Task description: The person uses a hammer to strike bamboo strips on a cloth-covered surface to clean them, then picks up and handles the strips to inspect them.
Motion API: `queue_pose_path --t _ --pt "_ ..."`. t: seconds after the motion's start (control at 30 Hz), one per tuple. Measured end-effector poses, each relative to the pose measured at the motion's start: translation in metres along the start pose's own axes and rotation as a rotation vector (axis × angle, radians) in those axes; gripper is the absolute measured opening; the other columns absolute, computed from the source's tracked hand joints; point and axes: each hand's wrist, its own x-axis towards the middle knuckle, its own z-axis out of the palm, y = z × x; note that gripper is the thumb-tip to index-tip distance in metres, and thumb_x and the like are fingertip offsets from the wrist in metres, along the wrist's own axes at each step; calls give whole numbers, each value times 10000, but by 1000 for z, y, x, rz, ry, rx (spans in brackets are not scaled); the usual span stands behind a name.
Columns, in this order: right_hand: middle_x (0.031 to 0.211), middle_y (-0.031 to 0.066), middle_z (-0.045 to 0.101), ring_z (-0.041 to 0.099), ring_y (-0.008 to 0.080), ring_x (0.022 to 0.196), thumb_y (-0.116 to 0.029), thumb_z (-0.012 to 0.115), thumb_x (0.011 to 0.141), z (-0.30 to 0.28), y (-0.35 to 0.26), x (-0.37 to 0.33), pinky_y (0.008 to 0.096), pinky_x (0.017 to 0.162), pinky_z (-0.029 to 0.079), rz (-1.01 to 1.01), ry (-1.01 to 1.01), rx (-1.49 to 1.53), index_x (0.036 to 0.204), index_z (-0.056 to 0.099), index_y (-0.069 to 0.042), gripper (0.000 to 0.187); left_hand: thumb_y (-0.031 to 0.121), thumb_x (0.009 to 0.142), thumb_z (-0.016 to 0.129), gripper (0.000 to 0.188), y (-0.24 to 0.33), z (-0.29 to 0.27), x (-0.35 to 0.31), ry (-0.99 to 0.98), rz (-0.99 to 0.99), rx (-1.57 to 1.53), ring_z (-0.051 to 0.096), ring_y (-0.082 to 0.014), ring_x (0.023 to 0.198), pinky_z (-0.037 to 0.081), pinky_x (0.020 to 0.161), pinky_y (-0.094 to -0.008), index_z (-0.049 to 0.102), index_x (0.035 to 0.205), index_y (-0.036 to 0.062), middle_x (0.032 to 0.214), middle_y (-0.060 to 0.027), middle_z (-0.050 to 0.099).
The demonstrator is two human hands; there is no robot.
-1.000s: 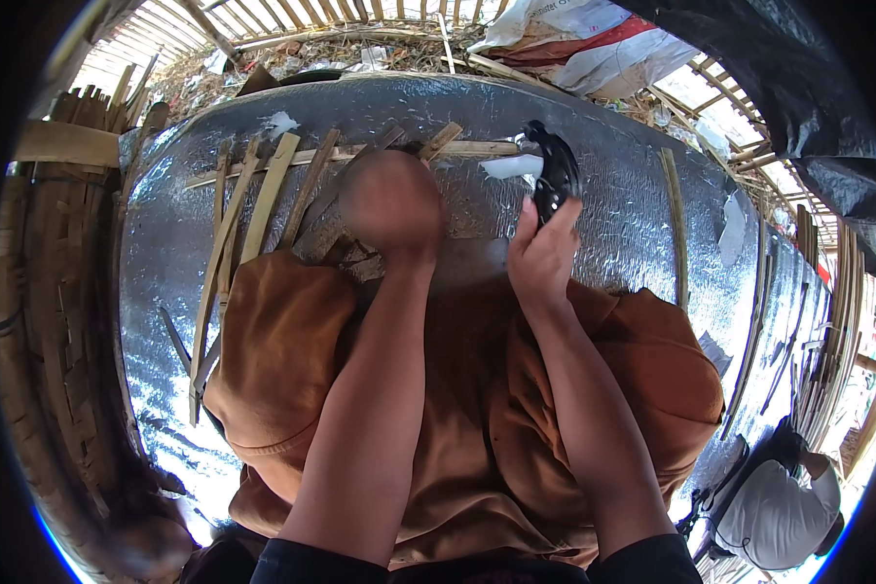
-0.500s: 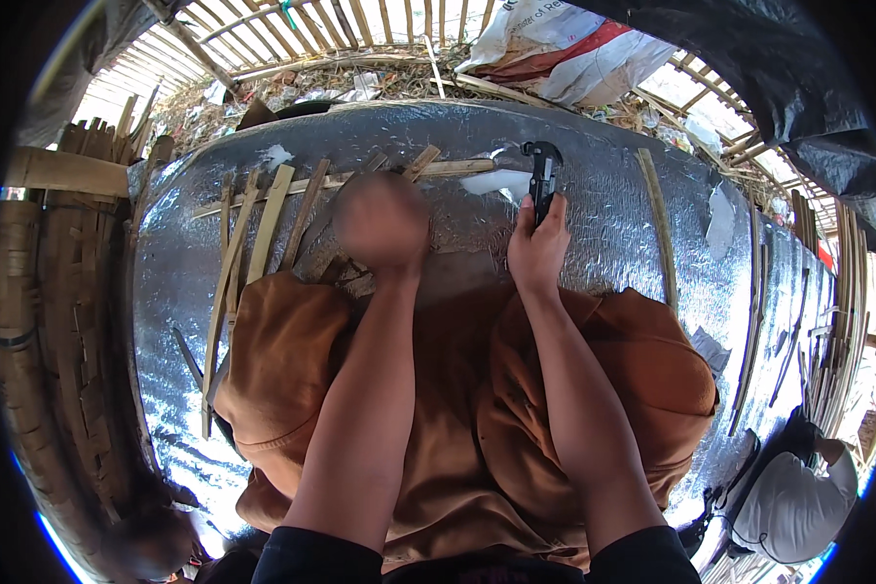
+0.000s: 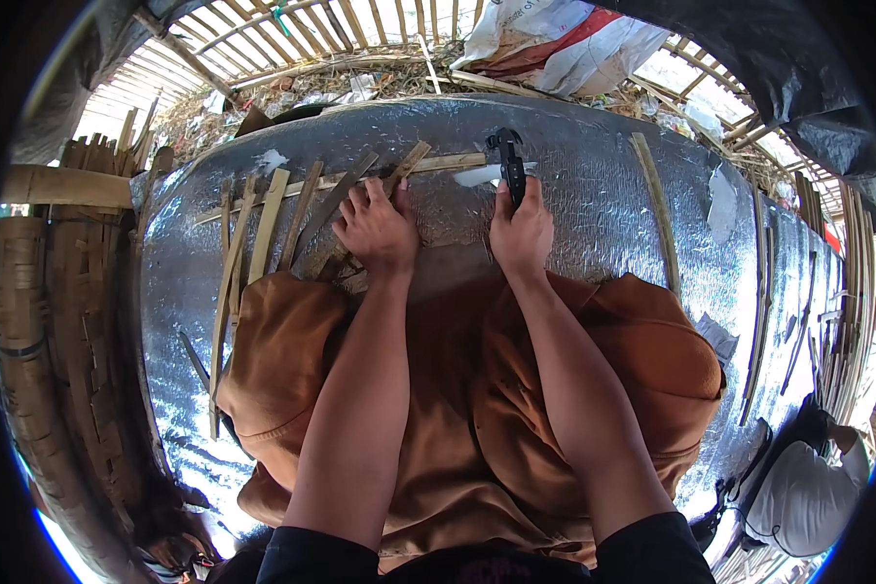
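My left hand [image 3: 378,232] is at a short bamboo strip [image 3: 406,164], which passes between the thumb and the fingers; its lower end is hidden under the hand. This strip slants across a longer bamboo strip [image 3: 457,162] that runs sideways. My right hand [image 3: 522,234] is closed around the dark handle of a claw hammer [image 3: 511,175], head pointing away from me. Beneath the hammer head lies a torn white scrap [image 3: 482,176]. Several bamboo strips [image 3: 269,224] lie side by side to the left of my left hand, their far ends over the long strip.
A silver foil sheet [image 3: 594,195] spreads under everything. Another bamboo strip [image 3: 656,209] lies to the right. Bundled bamboo [image 3: 68,321] stands along the left side. A person in a light shirt [image 3: 803,496] is at the lower right. Bamboo slat fencing [image 3: 331,29] lies beyond.
The hammer and my right hand have shifted left and slightly away from me. My left hand, blurred before, now shows clearly at the short strip, a little lower.
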Motion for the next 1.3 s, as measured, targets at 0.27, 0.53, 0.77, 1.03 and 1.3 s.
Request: queue_pose_path --t 0.27,0.53,0.77,1.03,1.3 --pt "770 261 677 660 497 702 -222 606 999 -7 -1 -9 591 600 496 -70 60 97 1121 511 -17 257 439 987 611 334 0 -3 3 -34 -57 -36 630 -312 1061 425 865 -490 648 1139 143 1063 -102 662" --pt "751 259 676 664 493 694 -243 581 1017 -16 -13 -16 593 595 507 -88 -139 -8 1170 488 -30 278 456 977 626 315 5 0 5 -15 -119 -5 642 -292 1086 385 907 -534 650 1116 174 1079 -73 676" --pt "788 262 679 666 489 693 -235 588 1014 -14 -16 -16 573 590 519 -170 -133 -38 1219 476 -13 322 448 956 649 356 5 5 7 -29 -99 -19 636 -326 1028 411 865 -516 649 1119 131 1055 -117 669" --pt "781 283 658 661 497 691 -201 599 1007 -13 -24 -17 575 578 510 -154 -201 -146 1199 461 32 331 458 958 632 330 4 9 10 -48 -111 -22 640 -345 1051 441 853 -531 661 1110 166 1073 -110 681" --pt "784 267 676 673 484 693 -240 606 1004 -11 -24 -17 567 577 522 -249 -110 -129 1194 470 3 337 448 960 629 319 6 3 8 -101 -136 -50 633 -349 1058 448 857 -516 671 1099 164 1083 -111 678"
